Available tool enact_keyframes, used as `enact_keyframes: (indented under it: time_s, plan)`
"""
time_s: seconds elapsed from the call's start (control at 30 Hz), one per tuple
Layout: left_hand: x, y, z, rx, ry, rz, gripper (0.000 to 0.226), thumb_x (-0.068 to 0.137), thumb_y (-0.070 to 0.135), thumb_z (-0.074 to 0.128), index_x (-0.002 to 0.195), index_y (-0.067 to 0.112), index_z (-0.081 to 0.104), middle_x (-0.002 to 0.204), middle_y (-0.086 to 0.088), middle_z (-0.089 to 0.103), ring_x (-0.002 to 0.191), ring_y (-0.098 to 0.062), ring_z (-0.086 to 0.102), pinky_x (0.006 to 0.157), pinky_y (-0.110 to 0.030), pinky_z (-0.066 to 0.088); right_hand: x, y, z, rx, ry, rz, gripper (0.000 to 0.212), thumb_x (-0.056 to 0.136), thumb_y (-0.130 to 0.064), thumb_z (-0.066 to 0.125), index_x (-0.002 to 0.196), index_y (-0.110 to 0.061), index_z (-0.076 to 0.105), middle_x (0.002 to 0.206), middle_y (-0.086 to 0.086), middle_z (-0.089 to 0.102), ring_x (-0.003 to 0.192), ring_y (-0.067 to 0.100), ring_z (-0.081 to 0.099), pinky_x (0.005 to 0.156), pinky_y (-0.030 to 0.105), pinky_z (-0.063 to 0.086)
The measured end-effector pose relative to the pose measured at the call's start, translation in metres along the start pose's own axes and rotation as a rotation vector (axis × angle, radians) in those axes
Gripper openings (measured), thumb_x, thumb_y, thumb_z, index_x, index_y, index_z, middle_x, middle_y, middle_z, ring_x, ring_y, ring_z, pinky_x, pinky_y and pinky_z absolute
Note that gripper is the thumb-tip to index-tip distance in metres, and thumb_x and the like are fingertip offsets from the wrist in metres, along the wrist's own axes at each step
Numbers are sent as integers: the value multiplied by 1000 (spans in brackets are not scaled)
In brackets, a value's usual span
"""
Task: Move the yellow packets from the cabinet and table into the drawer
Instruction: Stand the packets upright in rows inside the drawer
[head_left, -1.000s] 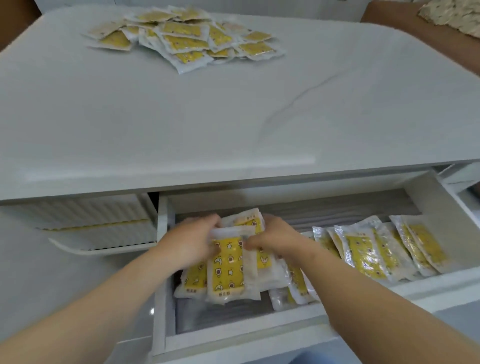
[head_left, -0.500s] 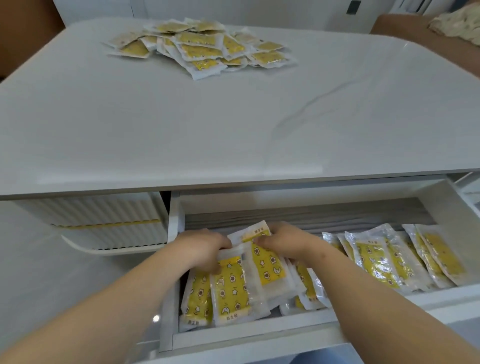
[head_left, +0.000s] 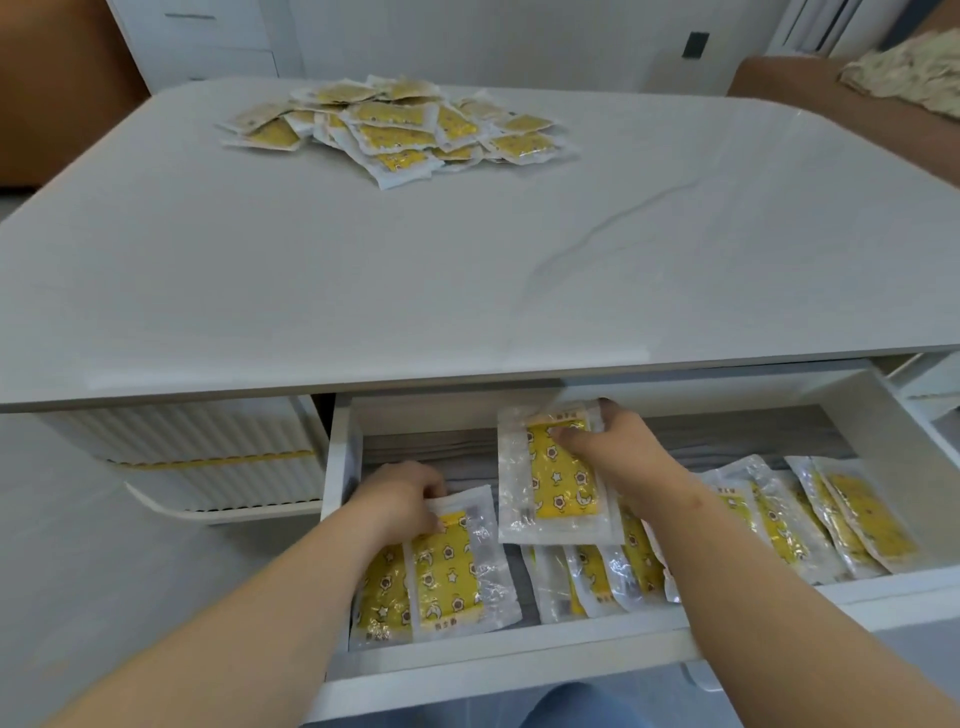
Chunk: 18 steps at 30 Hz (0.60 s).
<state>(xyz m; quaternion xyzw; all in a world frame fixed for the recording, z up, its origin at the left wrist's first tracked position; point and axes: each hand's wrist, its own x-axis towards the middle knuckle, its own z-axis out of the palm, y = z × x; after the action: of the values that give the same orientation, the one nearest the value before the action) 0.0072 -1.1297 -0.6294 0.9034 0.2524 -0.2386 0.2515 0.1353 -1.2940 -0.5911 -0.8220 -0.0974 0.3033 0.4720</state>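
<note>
- Yellow star-printed plastic packets: a row lies in the open white drawer under the pale grey desk. A loose pile sits on the desk's far side.
- Left grip: fingers curled over the top edge of the left-end packet, which lies in the drawer.
- Right grip: clamped on the raised packet, held above the row, mid-drawer.

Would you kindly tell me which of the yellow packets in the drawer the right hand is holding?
The packet over the drawer's middle, pinched near its top by the right hand; the left hand grips a different packet farther left.
</note>
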Motion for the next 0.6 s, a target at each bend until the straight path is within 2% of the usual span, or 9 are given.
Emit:
enact_keyframes:
  time_s: [0.07, 0.1, 0.2, 0.27, 0.37, 0.43, 0.53, 0.6]
  plan:
    - [0, 1, -1, -30, 5, 0, 20, 86, 20, 64, 105, 25, 62, 115, 1, 61, 97, -15, 54, 77, -23, 42, -1, 0, 0, 124, -35, 49, 30, 85, -9, 67, 112, -6, 55, 95, 9, 68, 82, 22, 68, 75, 35, 57]
    - [0, 1, -1, -44, 8, -9, 28, 87, 18, 62, 114, 25, 62, 119, 1, 60, 102, -15, 54, 81, -24, 43, -2, 0, 2, 133, -77, 69, 30, 84, -7, 68, 111, -6, 55, 93, 9, 69, 78, 20, 68, 69, 32, 58]
    - [-3, 2, 1, -40, 16, -38, 41, 92, 9, 51, 129, 25, 55, 129, -1, 56, 115, -19, 53, 88, -26, 43, -8, 1, 14, -27, -250, 156, 30, 81, -9, 72, 107, -7, 57, 90, 9, 69, 70, 17, 67, 52, 24, 55]
    - [-4, 4, 1, -101, 73, -50, 42, 94, 8, 44, 131, 27, 53, 132, 0, 55, 117, -18, 53, 89, -25, 43, -8, 4, 21, -124, -301, 183, 30, 79, -9, 74, 104, -8, 57, 89, 8, 69, 68, 16, 67, 51, 23, 54]
    - [-4, 8, 2, -293, 146, 3, 36, 97, 19, 43, 131, 28, 50, 134, 6, 52, 120, -13, 50, 90, -22, 39, -7, 8, 22, -177, -319, 212, 36, 77, -12, 76, 107, -8, 57, 96, 9, 70, 73, 19, 68, 55, 26, 55]
    - [-4, 11, 5, -339, 85, 72, 36, 94, 27, 52, 130, 28, 50, 130, 7, 54, 116, -11, 52, 92, -23, 41, -7, 8, 21, -131, -333, 222, 32, 81, -14, 73, 108, -10, 56, 94, 8, 70, 74, 18, 68, 58, 28, 56]
    - [-1, 14, 4, -299, 50, 58, 21, 88, 32, 61, 109, 33, 55, 112, 9, 60, 99, -9, 57, 86, -27, 49, -6, 6, 22, 19, -356, 254, 17, 90, -22, 62, 104, -13, 57, 90, 7, 72, 77, 20, 69, 71, 35, 58]
    - [0, 11, 0, -314, 78, 49, 11, 90, 30, 59, 99, 33, 55, 104, 10, 58, 95, -9, 56, 81, -26, 48, -4, 4, 22, 91, -340, 269, 12, 95, -25, 54, 101, -15, 57, 86, 6, 71, 76, 21, 69, 72, 36, 58]
